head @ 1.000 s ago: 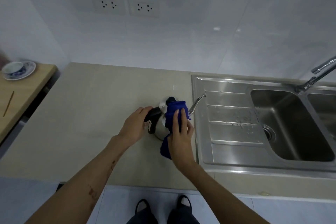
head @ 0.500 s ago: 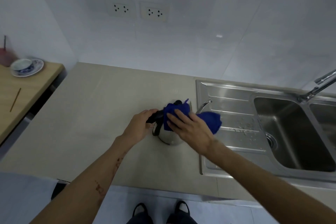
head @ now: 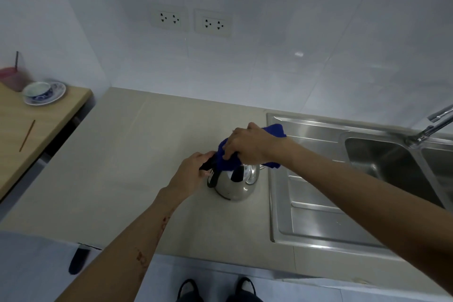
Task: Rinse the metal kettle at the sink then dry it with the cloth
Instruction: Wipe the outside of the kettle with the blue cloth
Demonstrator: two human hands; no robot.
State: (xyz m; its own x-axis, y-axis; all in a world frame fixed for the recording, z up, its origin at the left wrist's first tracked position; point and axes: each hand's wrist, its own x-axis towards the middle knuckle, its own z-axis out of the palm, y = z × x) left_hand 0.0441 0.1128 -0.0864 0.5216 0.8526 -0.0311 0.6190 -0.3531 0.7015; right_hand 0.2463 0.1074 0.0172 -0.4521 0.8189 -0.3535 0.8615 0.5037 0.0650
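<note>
A shiny metal kettle (head: 234, 184) with a black handle stands on the beige counter (head: 122, 167), just left of the steel sink (head: 318, 223). My left hand (head: 191, 174) grips the black handle at the kettle's left side. My right hand (head: 250, 144) lies over the kettle's top, pressing a blue cloth (head: 275, 131) onto the lid area. The cloth bunches under my palm and sticks out behind and to the right of my wrist. The lid and spout are hidden by hand and cloth.
The sink's drainboard adjoins the kettle; its basin (head: 392, 167) and tap (head: 431, 127) sit at far right. A wooden table (head: 36, 135) at left carries a cup on a saucer (head: 43, 93), a pink container (head: 12, 78) and a thin stick. Two wall sockets (head: 191, 21) are above.
My right hand has slid the cloth from the kettle's near side up and over its top toward the far side. The left hand keeps its hold on the handle. The camera view has tilted up.
</note>
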